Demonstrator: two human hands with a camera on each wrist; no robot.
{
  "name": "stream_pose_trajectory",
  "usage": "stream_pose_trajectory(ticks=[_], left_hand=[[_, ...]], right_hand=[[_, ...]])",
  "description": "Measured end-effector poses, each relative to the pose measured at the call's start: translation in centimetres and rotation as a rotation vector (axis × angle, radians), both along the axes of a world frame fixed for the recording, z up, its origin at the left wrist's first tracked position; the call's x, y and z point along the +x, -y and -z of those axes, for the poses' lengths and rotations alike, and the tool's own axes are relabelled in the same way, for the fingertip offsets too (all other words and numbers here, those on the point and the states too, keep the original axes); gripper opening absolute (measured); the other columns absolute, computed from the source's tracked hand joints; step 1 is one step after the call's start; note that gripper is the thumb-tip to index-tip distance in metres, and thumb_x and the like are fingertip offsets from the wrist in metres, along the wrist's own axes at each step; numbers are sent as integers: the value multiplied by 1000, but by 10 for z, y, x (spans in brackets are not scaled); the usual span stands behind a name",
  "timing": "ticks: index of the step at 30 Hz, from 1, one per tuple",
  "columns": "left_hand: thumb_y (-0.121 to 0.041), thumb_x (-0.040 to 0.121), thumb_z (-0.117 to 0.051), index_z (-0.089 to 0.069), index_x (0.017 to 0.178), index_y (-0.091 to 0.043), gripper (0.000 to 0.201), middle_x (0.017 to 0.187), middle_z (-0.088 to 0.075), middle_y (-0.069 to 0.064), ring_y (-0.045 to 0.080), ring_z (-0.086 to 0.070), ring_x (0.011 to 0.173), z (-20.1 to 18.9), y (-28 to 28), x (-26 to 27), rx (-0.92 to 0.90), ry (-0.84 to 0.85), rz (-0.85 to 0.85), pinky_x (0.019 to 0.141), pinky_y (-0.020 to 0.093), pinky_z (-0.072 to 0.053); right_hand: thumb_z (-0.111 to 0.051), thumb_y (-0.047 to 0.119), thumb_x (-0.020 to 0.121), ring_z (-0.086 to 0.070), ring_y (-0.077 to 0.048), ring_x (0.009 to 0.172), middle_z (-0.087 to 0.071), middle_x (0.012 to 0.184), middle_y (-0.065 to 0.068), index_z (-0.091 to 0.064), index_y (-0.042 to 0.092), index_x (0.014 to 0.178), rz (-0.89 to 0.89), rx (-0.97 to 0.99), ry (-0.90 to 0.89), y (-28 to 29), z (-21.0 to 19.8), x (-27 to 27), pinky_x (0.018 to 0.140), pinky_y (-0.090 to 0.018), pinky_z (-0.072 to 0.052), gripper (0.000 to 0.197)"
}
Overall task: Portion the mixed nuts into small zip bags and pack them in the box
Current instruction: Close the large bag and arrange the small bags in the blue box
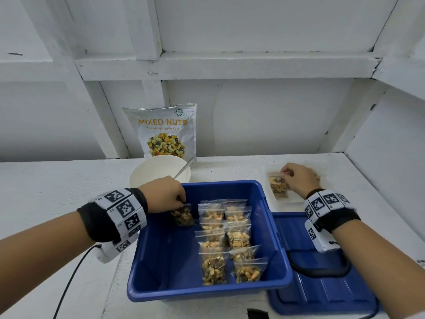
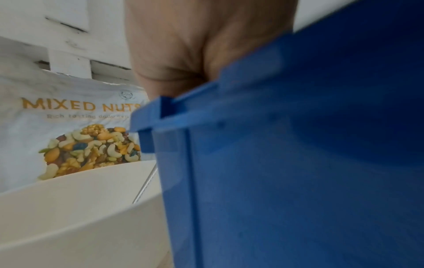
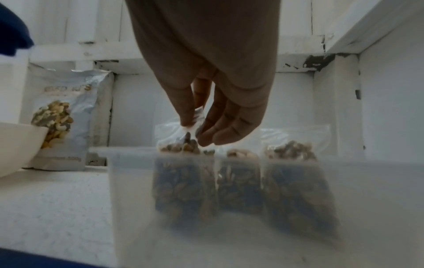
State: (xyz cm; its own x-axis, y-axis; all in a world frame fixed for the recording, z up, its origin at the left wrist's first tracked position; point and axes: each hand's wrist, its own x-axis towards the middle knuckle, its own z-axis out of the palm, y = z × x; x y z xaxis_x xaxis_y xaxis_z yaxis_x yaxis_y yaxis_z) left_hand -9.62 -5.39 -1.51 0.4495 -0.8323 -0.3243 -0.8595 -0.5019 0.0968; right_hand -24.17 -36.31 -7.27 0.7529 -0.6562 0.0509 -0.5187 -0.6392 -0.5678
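A blue box (image 1: 279, 238) sits in front of me with several small zip bags of nuts (image 1: 224, 240) lying in two rows inside. My left hand (image 1: 169, 195) hangs over the box's far left corner and pinches the top of one filled zip bag (image 1: 182, 216). My right hand (image 1: 296, 178) reaches into a clear tray (image 1: 296, 200) right of the box and pinches the top of another filled bag (image 3: 181, 137). Two more filled bags (image 3: 291, 150) stand beside it in the tray. In the left wrist view the blue box wall (image 2: 298, 145) hides the fingers.
A white bowl (image 1: 147, 173) with a metal spoon (image 1: 184, 169) stands behind the box. The mixed nuts pouch (image 1: 164, 130) leans on the back wall. The blue lid (image 1: 322, 288) lies right of the box, a black cable across it. White walls close in behind and right.
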Motion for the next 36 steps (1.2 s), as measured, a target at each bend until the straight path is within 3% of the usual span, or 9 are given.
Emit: stream_pose_trajectory(ticks=[6, 8, 12, 14, 20, 23, 25, 31, 36], left_hand=[[-27, 88, -61, -65, 112, -19, 26, 102, -70, -4, 8, -61, 93, -26, -9, 5, -205, -66, -74, 85, 18, -44], [-28, 86, -62, -67, 105, -20, 21, 91, -68, -10, -1, -60, 84, -40, -10, 4, -332, -98, -98, 81, 14, -46], [-25, 86, -63, -68, 102, -17, 18, 82, -63, -15, -18, -56, 77, -63, -8, -8, -598, -124, -79, 74, 3, -44], [-23, 86, -63, -68, 103, -15, 20, 88, -66, -10, -17, -56, 80, -70, -3, -19, -723, -129, -75, 74, 3, -44], [-23, 86, -63, -62, 104, -22, 18, 93, -63, -14, -5, -59, 91, -77, 8, -52, -1006, -231, -104, 78, 10, -48], [-17, 87, -62, -63, 88, -21, 5, 83, -63, -15, -1, -59, 83, -76, 5, -57, -1074, -270, -106, 75, 12, -49], [-14, 87, -62, -63, 83, -23, 9, 80, -63, -13, 0, -59, 80, -75, 1, -59, -1108, -299, -105, 73, 12, -48], [-14, 88, -62, -60, 80, -30, 17, 80, -62, -14, 0, -59, 80, -68, -10, -65, -1142, -321, -93, 74, 16, -50], [-22, 84, -54, -57, 80, -31, 10, 79, -62, -14, -3, -58, 79, -62, -13, -67, -1208, -263, -94, 71, 8, -43]], right_hand=[[-55, 16, 91, -56, -20, 84, -64, 93, -5, -65, 8, 96, -50, -100, 172, -27, -42, -9, 74, -28, -42, 14], [-54, 16, 92, -56, -18, 86, -63, 94, -3, -64, 7, 101, -105, -151, 254, -40, -63, -12, 75, -28, -43, 16], [-55, 14, 91, -57, -7, 80, -63, 86, 4, -62, 14, 94, -232, -100, 394, -71, -103, -15, 71, -9, -41, 7], [-58, 14, 89, -54, 3, 77, -60, 81, 12, -62, 17, 91, -285, -52, 422, -88, -118, -16, 68, 0, -39, 6], [-60, 13, 88, -56, 4, 67, -61, 75, 13, -61, 24, 84, -453, 179, 456, -132, -133, -21, 62, -8, -43, 13], [-59, 11, 89, -58, -1, 65, -62, 74, 8, -60, 25, 81, -497, 269, 476, -146, -136, -24, 58, -8, -43, 16], [-59, 10, 88, -59, 1, 64, -63, 75, 7, -60, 25, 82, -501, 295, 494, -152, -137, -26, 58, -8, -44, 16], [-59, 10, 88, -58, 3, 65, -63, 74, 9, -60, 24, 83, -507, 322, 511, -162, -138, -31, 59, -8, -44, 15], [-61, 15, 88, -63, -11, 75, -66, 82, 4, -62, 22, 90, -485, 291, 481, -168, -131, -32, 68, -17, -51, 8]])
